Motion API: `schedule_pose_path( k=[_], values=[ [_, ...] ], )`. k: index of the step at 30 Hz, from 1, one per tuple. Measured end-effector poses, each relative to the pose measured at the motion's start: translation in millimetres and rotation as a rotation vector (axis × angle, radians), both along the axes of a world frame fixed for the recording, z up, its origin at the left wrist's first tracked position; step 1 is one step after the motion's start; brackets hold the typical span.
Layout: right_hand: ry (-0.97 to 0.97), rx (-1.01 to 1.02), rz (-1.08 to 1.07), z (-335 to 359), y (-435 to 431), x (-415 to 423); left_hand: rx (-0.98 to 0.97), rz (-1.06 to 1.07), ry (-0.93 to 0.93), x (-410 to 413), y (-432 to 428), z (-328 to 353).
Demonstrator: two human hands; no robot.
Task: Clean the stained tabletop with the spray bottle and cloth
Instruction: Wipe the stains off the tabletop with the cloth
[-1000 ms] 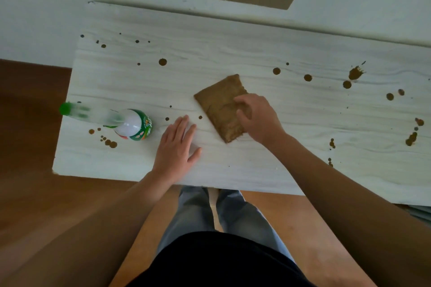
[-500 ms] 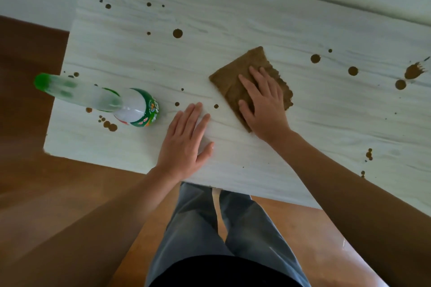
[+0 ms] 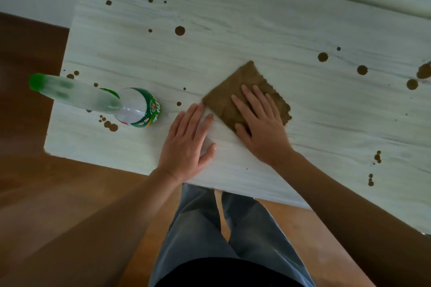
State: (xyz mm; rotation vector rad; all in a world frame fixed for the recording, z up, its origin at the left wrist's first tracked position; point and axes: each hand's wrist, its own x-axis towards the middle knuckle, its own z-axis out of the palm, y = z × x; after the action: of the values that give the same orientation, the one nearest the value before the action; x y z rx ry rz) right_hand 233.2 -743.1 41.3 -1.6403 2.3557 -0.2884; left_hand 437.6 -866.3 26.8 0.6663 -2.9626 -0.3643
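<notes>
While pinned flat to the table (image 3: 233, 30) under the right hand (image 3: 261, 123), lies about mid-board and toward the front edge: brown cloth (image 3: 235, 91), set as a diamond, far corner aimed away from the body. Pressed down by straight, spread fingers, with the palm over the near-right part; no curl, no pinch. Sits directly beneath that hand, with the long diagonal running away from the body and a little left.

Just beside the cloth's left corner: left hand (image 3: 186, 144), flat on bare table, fingers straight, gripping nothing. Fingertips at the cloth's edge, touching or a hair apart; cannot tell which.

Further left: bottle (image 3: 137, 107), standing upright near the left end, apart from both hands and nearer the left one. Ringed at the base by small brown stains (image 3: 110, 125).

Looks like wiping under way, with much left to do. Larger spots (image 3: 362, 70) lie to the right of the cloth and a little farther back, closest to the right hand, so probably calls for a sweep rightward and away along the board. Worth minding the bottle on any pass to the left: tall, light-looking, likely easy to tip.
</notes>
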Motion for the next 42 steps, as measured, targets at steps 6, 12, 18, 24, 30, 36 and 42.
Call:
schedule_pose_path(
  k=[6, 12, 18, 24, 30, 36, 42],
  values=[
    [0.010, 0.050, -0.222, 2.6, 20.7, -47.0, 0.001, -0.002, -0.001, 0.7, 0.3, -2.4],
    [0.037, 0.034, -0.525, -5.2, -68.4, -25.0, -0.010, -0.005, -0.023, 0.4, 0.5, -1.1],
    [-0.008, 0.075, -0.106, 1.0, 7.4, 35.3, -0.004, -0.001, -0.065, -1.6, 0.8, 1.3],
    [-0.017, 0.159, -0.168, 5.1, 86.1, 2.4, 0.007, 0.005, -0.092, -1.9, 0.4, 2.8],
    [-0.005, 0.081, -0.562, -1.2, -1.3, -37.3, -0.018, -0.005, -0.019, -1.3, 0.6, 0.5],
    [-0.011, 0.040, -0.408, -2.9, -29.3, 13.1, -0.024, -0.003, -0.063, -1.3, 1.4, 1.8],
    [-0.016, 0.126, -0.079, 1.2, 63.7, 33.9, -0.004, 0.020, -0.127, -4.0, 2.1, 5.8]
  ],
)
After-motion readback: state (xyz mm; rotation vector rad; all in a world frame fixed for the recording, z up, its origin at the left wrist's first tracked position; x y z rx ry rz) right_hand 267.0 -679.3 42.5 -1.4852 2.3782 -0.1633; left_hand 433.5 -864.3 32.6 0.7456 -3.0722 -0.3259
